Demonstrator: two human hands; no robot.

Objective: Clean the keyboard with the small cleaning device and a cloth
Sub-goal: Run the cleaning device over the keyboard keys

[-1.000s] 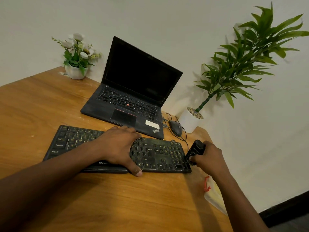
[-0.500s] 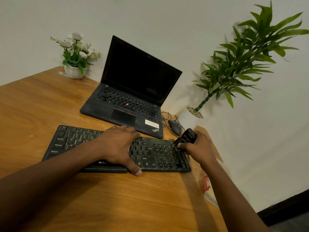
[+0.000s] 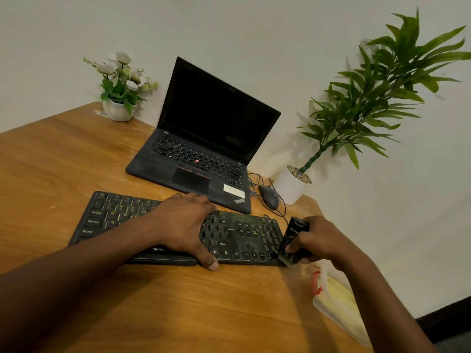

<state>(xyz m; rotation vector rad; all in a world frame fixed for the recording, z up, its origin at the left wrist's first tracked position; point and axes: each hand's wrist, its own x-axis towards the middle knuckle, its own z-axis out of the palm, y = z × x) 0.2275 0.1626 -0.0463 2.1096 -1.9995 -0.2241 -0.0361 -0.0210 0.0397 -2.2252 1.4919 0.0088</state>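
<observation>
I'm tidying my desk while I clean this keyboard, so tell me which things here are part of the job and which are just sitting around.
For the job: keyboard, steadied by the left hand; small cleaning device, gripped by the right hand at the keyboard's right end; clear bag with something yellow, maybe the cloth.
Lying about: laptop, mouse, flower pot, leafy plant.

Kbd (image 3: 114,217) middle under L hand (image 3: 181,225).

"ThinkPad" on the laptop (image 3: 204,151); "Caps Lock", "Shift" on the keyboard (image 3: 242,238)
</observation>
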